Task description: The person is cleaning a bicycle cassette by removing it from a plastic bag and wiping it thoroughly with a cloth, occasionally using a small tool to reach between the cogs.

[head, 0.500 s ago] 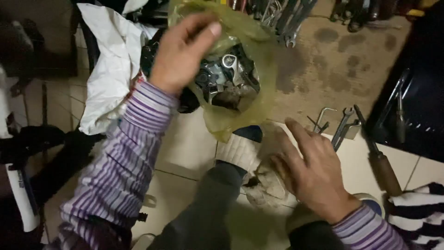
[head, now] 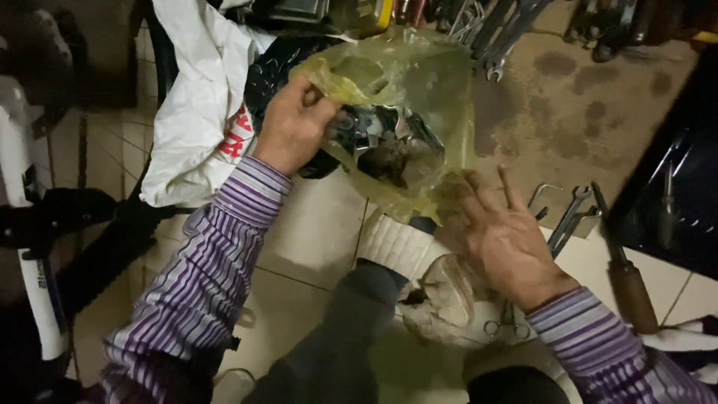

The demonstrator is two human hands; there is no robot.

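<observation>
Holding up the thin yellowish see-through plastic bag [head: 396,112] of dark metal parts, the left hand [head: 293,123] pinches its top edge; the right hand [head: 502,232], fingers spread, hovers beside the bag's bottom; next it probably must support or open the bag carefully.

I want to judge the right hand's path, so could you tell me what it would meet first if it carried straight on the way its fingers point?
Most likely the yellowish plastic bag: the right hand is open, fingers aimed up-left at the bag's lower edge, though depth is unclear.
</observation>
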